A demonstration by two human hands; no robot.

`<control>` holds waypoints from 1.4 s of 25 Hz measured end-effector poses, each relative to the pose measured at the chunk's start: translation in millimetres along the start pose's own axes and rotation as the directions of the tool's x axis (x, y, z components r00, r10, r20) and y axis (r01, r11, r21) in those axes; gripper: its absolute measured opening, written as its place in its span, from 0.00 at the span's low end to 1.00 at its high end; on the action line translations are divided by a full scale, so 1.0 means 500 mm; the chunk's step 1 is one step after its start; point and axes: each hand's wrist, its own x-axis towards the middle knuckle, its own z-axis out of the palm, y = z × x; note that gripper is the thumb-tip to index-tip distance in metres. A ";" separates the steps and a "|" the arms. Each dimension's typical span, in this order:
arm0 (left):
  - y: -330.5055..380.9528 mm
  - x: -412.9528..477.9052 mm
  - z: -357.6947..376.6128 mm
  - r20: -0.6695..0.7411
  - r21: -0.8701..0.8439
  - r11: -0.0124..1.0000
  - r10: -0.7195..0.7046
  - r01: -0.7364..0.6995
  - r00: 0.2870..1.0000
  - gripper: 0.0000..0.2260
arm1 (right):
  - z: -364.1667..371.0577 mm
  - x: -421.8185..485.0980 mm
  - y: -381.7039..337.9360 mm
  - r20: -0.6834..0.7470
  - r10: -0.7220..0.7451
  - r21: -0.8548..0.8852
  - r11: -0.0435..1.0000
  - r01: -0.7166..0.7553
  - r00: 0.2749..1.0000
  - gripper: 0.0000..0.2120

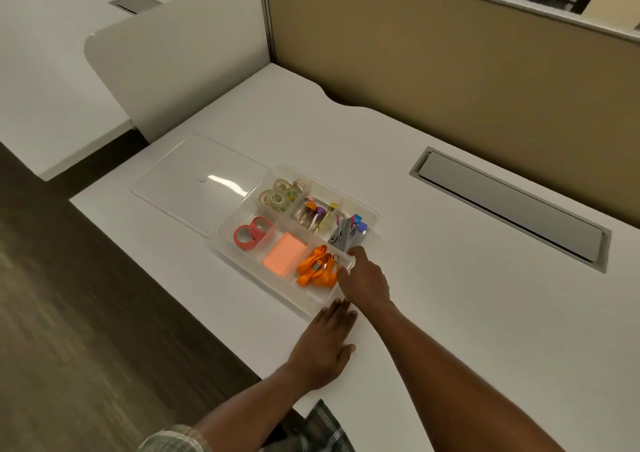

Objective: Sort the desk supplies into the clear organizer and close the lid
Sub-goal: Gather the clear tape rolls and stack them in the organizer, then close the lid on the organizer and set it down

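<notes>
One wide camera on my head, looking forward and down from above my arms, worktop [450, 313] close below me, partition wall [433, 70] beyond, floor [69, 313] at my left

White desk [450, 278] with grey cable hatch [509, 205], tan partition [450, 80], white divider panel [180, 56], wood-look floor [69, 313].
</notes>
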 end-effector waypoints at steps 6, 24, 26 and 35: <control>-0.008 -0.065 -0.031 -0.095 0.073 0.978 0.201 -0.195 0.975 0.16 | -0.029 -0.042 0.067 -0.002 0.052 0.142 0.989 -0.052 0.999 0.21; -0.510 0.030 -0.356 -0.160 0.200 0.892 -0.378 0.405 0.912 0.11 | -0.031 -0.112 0.134 -0.180 0.384 0.202 0.915 -0.348 0.905 0.31; -0.532 0.053 -0.363 -0.133 0.203 0.867 -0.436 0.456 0.890 0.10 | -0.026 -0.110 0.136 -0.193 0.392 0.176 0.915 -0.362 0.899 0.26; -0.471 0.112 -0.360 -0.098 0.123 0.880 -0.450 0.459 0.888 0.05 | -0.023 -0.127 0.146 -0.255 0.437 0.153 0.899 -0.410 0.863 0.16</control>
